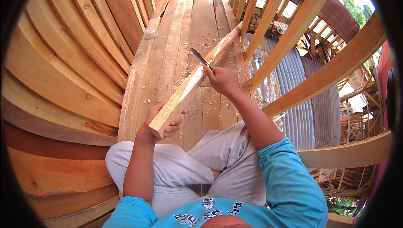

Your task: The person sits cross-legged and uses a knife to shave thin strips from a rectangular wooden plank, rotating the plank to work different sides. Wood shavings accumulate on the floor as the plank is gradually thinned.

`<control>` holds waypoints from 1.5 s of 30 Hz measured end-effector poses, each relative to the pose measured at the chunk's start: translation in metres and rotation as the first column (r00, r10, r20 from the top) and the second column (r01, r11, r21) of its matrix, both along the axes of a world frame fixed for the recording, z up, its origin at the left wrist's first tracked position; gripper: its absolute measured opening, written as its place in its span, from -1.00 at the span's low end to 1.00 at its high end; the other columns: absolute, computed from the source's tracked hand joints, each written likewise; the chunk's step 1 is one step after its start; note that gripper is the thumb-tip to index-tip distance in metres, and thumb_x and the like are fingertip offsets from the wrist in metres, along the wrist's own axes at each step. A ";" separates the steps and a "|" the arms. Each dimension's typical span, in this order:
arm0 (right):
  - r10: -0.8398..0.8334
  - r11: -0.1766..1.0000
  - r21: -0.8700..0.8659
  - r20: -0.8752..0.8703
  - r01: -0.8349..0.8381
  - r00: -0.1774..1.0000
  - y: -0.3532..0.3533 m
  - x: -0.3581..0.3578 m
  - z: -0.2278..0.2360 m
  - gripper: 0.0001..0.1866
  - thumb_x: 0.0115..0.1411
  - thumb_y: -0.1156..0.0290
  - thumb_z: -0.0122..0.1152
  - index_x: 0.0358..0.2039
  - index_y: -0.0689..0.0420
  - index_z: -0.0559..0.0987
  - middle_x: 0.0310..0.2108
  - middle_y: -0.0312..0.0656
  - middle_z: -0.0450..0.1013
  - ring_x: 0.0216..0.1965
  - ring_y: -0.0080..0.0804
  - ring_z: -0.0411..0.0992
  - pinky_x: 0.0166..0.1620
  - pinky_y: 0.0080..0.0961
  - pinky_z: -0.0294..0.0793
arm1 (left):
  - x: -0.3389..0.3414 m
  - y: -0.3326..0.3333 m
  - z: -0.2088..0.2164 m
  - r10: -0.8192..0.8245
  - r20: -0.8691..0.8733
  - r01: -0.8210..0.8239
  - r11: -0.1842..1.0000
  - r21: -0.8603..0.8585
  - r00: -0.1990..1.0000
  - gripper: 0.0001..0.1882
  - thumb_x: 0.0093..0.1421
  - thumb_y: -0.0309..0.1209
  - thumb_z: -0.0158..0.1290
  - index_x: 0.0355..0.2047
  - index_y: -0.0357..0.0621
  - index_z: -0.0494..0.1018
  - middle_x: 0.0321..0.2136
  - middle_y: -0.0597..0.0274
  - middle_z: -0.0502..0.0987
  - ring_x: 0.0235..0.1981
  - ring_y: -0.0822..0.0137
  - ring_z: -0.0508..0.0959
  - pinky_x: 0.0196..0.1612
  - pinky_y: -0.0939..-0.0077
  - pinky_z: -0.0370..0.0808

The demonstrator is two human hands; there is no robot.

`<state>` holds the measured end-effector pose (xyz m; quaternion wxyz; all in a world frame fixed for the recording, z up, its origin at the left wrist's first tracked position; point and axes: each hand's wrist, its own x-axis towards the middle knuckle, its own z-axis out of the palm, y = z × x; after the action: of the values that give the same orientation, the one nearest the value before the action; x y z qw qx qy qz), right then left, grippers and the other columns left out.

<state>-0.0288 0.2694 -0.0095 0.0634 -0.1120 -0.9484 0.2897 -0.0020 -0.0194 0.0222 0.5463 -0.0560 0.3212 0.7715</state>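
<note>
A long squared piece of wood [183, 95] slants from my lap side up to the right, its far end resting by the railing posts. My left hand [164, 121] wraps round its near end from below, fingers curled up along the right side. Closed on the handle of a dark-bladed knife [199, 56], my right hand [221, 79] is at the wood's middle. The blade lies across the wood's upper face, pointing to the upper left. Past the blade, the wood looks pale, shaved and narrower. The knife's handle is mostly hidden in my fist.
Wood shavings [205, 44] are scattered over the plank floor [170, 70]. A small clear plastic container [150, 33] stands by the left plank wall [79, 60]. On the right run slanted wooden posts [289, 39], with corrugated metal sheets [296, 98] below. My crossed legs [176, 161] are close beneath.
</note>
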 end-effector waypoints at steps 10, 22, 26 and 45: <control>0.141 0.636 -0.723 0.454 0.271 0.880 0.005 -0.010 0.006 -0.32 0.40 -0.29 -0.16 -0.72 -0.06 0.15 -0.77 -0.42 0.03 -0.78 -0.57 -0.06 -0.69 -0.48 -0.08 | 0.002 0.001 -0.001 -0.006 -0.033 0.003 0.997 -0.082 0.999 -0.31 0.47 0.04 -0.45 -0.03 -0.47 0.34 -0.68 0.24 0.25 -0.86 0.44 0.24 -0.87 0.61 0.22; 0.330 0.476 -0.827 0.484 0.300 0.811 0.026 -0.016 0.002 -0.28 0.37 -0.38 -0.28 -0.71 -0.07 0.15 -0.77 -0.52 -0.04 -0.76 -0.65 -0.10 -0.71 -0.58 -0.10 | -0.007 -0.009 -0.009 -0.054 0.001 0.054 0.998 0.022 0.999 -0.30 0.47 0.05 -0.44 0.02 -0.47 0.33 -0.67 0.19 0.30 -0.82 0.35 0.31 -0.80 0.51 0.24; 0.056 0.950 -0.311 0.207 0.011 0.977 0.012 -0.006 -0.001 -0.19 0.35 -0.39 -0.21 -0.72 0.09 0.41 -0.77 -0.29 0.29 -0.73 -0.38 0.28 -0.62 -0.37 0.22 | -0.009 -0.007 -0.009 -0.067 -0.024 0.068 0.997 0.026 0.997 -0.28 0.46 0.07 -0.45 0.04 -0.47 0.33 -0.66 0.19 0.30 -0.81 0.36 0.31 -0.80 0.51 0.25; 0.037 0.620 -0.704 0.466 0.346 0.884 0.021 -0.022 -0.022 -0.30 0.43 -0.23 -0.38 -0.72 0.01 0.21 -0.77 -0.34 0.09 -0.78 -0.43 0.04 -0.67 -0.34 0.01 | -0.008 0.000 -0.016 -0.068 -0.019 0.069 0.997 0.017 0.997 -0.37 0.47 -0.01 -0.41 0.02 -0.42 0.34 -0.67 0.18 0.33 -0.82 0.38 0.31 -0.78 0.55 0.33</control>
<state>-0.0506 0.2900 -0.0316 -0.1792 -0.2736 -0.7074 0.6266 -0.0097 -0.0197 0.0061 0.5699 -0.0329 0.3212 0.7556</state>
